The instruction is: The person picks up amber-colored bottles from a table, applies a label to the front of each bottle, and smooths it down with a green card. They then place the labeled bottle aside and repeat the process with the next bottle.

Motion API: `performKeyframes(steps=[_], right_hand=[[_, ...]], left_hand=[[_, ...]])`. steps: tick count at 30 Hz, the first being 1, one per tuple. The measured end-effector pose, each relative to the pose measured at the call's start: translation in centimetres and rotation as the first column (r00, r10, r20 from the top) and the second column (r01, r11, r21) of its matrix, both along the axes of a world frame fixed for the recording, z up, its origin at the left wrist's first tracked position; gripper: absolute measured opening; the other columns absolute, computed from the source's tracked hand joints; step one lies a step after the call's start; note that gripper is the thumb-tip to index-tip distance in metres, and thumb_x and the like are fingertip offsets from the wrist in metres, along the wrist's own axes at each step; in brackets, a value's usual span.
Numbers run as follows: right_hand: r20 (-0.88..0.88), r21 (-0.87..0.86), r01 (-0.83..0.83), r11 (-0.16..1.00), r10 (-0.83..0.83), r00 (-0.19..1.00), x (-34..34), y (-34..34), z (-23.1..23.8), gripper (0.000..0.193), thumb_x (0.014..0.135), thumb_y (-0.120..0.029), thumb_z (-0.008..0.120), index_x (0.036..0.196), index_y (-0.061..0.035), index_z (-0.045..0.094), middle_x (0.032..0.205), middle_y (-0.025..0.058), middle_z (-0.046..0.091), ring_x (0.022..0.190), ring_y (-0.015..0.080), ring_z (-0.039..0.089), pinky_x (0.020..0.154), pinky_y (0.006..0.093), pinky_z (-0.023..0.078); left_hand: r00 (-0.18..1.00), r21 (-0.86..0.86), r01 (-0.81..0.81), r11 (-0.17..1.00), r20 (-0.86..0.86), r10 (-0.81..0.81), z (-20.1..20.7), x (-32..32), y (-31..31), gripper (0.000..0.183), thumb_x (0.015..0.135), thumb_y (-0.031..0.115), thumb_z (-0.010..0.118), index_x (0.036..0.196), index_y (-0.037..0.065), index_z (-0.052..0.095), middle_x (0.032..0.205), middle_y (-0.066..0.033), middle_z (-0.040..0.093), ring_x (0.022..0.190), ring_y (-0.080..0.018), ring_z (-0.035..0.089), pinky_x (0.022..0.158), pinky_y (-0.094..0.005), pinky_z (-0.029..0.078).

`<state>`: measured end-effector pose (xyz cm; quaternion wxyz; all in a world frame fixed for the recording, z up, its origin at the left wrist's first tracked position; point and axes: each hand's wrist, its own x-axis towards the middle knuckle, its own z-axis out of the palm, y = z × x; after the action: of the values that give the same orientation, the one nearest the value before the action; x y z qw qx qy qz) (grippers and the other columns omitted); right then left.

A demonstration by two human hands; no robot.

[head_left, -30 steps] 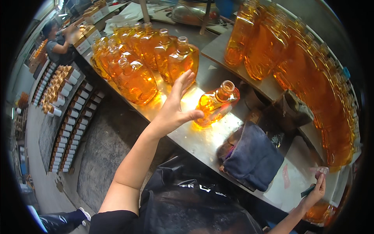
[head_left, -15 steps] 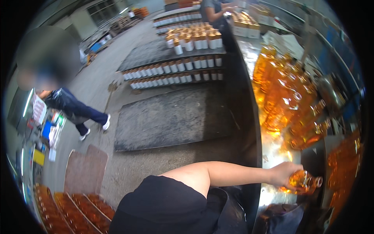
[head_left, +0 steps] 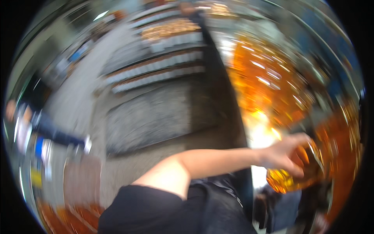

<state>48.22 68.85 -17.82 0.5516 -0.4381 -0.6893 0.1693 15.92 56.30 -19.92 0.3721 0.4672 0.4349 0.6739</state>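
A streaky workshop fills the head view: grey floor (head_left: 99, 64) up the left, gold-topped white containers (head_left: 171, 37) at top centre, packed close, probably to save room. Right of centre, a crowd of amber bottles (head_left: 269, 78) shares the shiny table (head_left: 258, 177). And lower right, the left hand (head_left: 286, 154) grasps a single bottle (head_left: 281, 181), thumb and fingers spread around it, likely because the glass is broad and smooth. Right hand? Possibly that pinkish blur (head_left: 321, 224), bottom right; I cannot tell its state.
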Motion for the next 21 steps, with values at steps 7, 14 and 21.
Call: performKeyframes(steps=[7, 14, 21], right_hand=[[-0.144, -0.27, 0.078, 0.96, -0.12, 0.982, 8.7, -0.3, -1.6, 0.019, 0.095, -0.015, 0.063, 0.087, 0.0001, 0.069, 0.068, -0.0062, 0.052, 0.059, 0.0017, 0.039, 0.053, 0.0193, 0.027], [-0.285, -0.396, 0.113, 0.911, -0.239, 0.928, 11.4, -4.3, -1.4, 0.014, 0.09, -0.011, 0.068, 0.086, 0.0026, 0.071, 0.066, -0.0035, 0.056, 0.059, 0.0031, 0.045, 0.055, 0.019, 0.032], [-0.232, -0.499, 0.091, 0.862, -0.234, 0.944, 11.1, -5.2, -2.1, 0.017, 0.092, -0.014, 0.067, 0.09, 0.0025, 0.071, 0.069, -0.0026, 0.059, 0.056, 0.0027, 0.045, 0.052, 0.0179, 0.032]], left_hand=[[0.929, -0.247, 0.316, 0.916, 0.277, -0.246, 3.1, 4.8, 6.3, 0.055, 0.085, 0.018, 0.075, 0.128, -0.003, 0.048, 0.118, -0.0126, 0.062, 0.109, -0.0193, 0.061, 0.093, -0.0342, 0.052], [0.906, -0.378, 0.421, 0.825, 0.119, -0.407, 0.2, 8.5, 11.9, 0.06, 0.09, 0.03, 0.07, 0.133, -0.003, 0.044, 0.117, -0.0222, 0.064, 0.098, -0.0288, 0.069, 0.085, -0.0378, 0.056], [0.857, -0.462, 0.515, 0.722, 0.247, -0.452, -0.6, 8.4, 13.9, 0.064, 0.09, 0.031, 0.072, 0.134, -0.005, 0.042, 0.121, -0.0221, 0.06, 0.102, -0.0258, 0.065, 0.089, -0.0359, 0.052]])
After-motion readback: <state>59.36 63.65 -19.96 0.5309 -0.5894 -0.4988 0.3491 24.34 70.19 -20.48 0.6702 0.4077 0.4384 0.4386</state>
